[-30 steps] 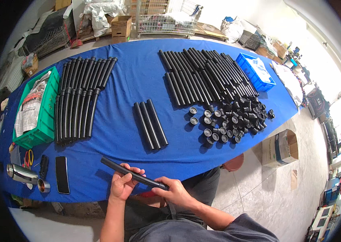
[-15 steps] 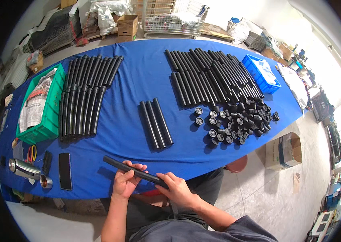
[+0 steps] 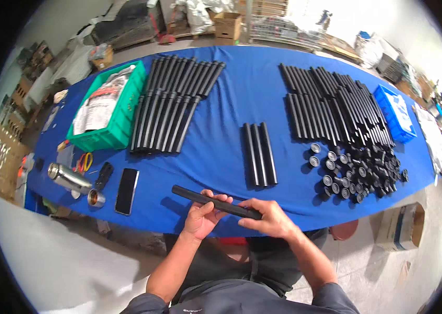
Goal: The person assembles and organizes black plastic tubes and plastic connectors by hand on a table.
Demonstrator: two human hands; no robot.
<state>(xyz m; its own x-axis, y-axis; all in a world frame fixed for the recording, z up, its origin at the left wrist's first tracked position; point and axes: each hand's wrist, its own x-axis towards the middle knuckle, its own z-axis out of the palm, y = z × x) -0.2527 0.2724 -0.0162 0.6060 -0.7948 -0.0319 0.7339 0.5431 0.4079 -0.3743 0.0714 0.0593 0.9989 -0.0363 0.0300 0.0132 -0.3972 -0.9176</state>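
At the lower middle of the frame, just over the near edge of the blue table [image 3: 252,94], the left hand [image 3: 204,216] and right hand [image 3: 269,219] each close around one black tube [image 3: 216,202], holding it level between them.

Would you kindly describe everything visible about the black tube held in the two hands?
The black tube is long, slim and matte, like plastic or rubber. It lies nearly level, tilted down to the right, above the near edge of the blue table. The left hand grips its middle; the right hand covers its right end. Its left end is free.
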